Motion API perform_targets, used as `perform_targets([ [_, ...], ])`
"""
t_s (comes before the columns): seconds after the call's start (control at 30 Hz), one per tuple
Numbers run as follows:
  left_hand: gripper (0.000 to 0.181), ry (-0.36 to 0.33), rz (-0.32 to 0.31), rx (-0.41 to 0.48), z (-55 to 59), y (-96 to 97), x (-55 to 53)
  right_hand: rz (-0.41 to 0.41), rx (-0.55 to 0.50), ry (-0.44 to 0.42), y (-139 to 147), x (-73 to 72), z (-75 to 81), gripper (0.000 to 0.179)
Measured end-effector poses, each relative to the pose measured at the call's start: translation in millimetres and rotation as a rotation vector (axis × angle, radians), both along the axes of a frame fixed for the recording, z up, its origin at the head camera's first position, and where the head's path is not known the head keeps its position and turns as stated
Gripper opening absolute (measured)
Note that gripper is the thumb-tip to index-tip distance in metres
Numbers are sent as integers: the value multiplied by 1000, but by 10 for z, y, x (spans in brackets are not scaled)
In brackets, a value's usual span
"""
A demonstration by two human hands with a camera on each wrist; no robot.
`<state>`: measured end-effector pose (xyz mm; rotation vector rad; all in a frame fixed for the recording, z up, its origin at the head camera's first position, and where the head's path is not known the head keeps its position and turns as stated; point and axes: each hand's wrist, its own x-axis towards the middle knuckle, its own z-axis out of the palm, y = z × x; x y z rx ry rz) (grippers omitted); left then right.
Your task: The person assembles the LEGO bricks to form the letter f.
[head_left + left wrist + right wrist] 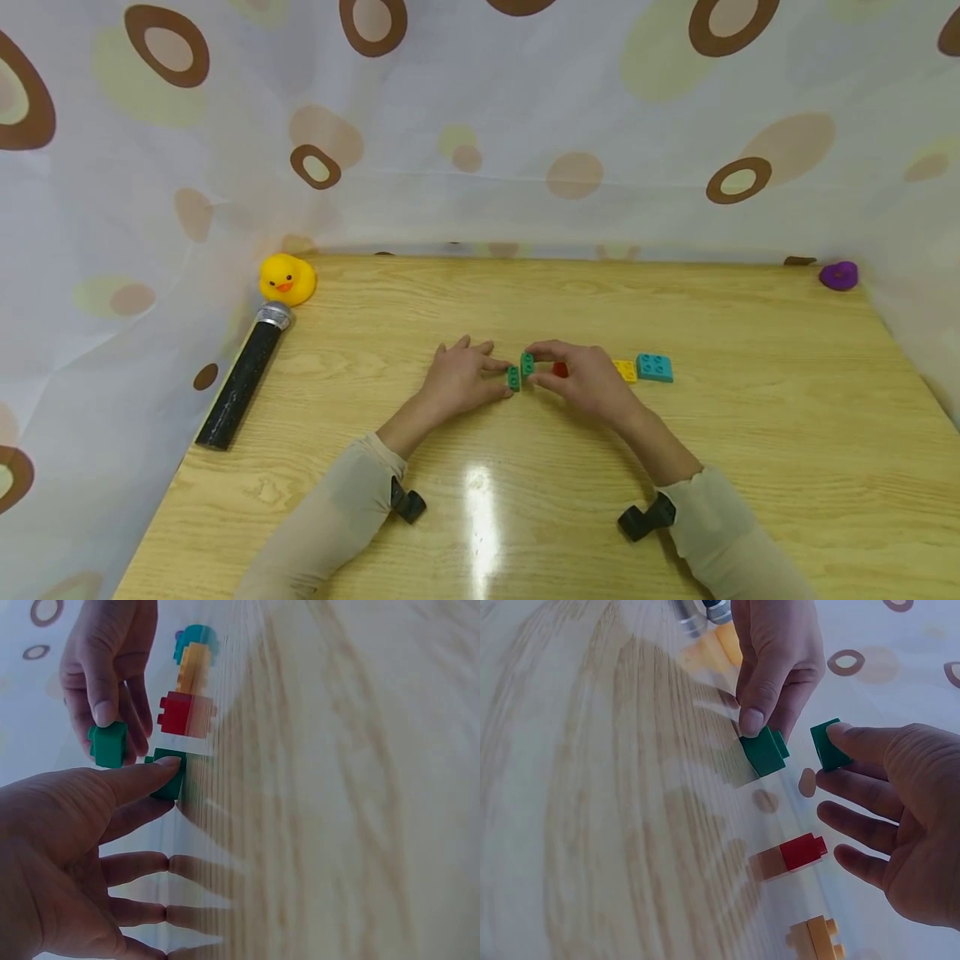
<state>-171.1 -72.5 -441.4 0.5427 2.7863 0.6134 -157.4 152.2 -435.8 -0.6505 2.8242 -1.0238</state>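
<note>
Between thumb and index finger, my left hand (462, 377) pinches a small green toy brick (513, 378) that stands on the table. My right hand (588, 379) pinches a second green brick (527, 363), raised off the table and just right of the first. In the right wrist view a gap shows between the held bricks, the left one (764, 751) lower than the right one (830, 744). A red brick (185, 714) sits on the table beside the right hand, partly covered by it in the head view.
Right of the red brick lie a yellow brick (626, 371) and a wider blue brick (655, 367). A yellow rubber duck (288, 280) and a black microphone (243, 379) are at the left edge. A purple toy duck (839, 276) sits at the far right corner, by the patterned curtain (517, 108).
</note>
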Motion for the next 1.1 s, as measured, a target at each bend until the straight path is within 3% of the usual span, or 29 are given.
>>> perform_targets([
  [1.1, 45, 18, -6, -12, 19, -7, 7, 47, 18, 12, -127, -30, -76, 37],
])
